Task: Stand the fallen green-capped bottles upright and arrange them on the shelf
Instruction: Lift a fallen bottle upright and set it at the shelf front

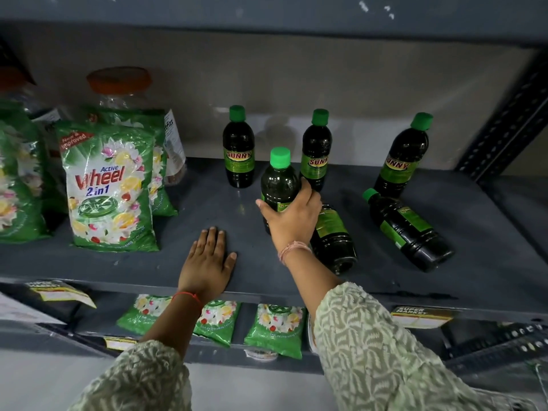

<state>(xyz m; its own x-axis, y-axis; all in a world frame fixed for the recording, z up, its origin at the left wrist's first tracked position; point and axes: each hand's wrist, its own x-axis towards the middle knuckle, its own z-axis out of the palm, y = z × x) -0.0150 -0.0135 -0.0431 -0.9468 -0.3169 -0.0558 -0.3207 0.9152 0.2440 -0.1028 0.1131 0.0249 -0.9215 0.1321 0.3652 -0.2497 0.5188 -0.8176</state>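
Observation:
Three dark green-capped bottles stand upright at the back of the grey shelf point(207, 209): a left one point(238, 149), a middle one point(315, 149) and a right one point(403, 155). My right hand point(292, 216) is wrapped around a fourth bottle point(278, 179), held upright in front of them. Two bottles lie on their sides: one point(333, 238) partly hidden behind my right wrist, and another point(409, 229) further right with its cap pointing back left. My left hand point(207, 262) rests flat on the shelf near its front edge, holding nothing.
Green detergent packets point(109, 188) stand on the left of the shelf, with an orange-lidded jar point(118, 84) behind them. Smaller packets point(274, 327) lie on the shelf below. A perforated metal upright point(504, 126) bounds the right side.

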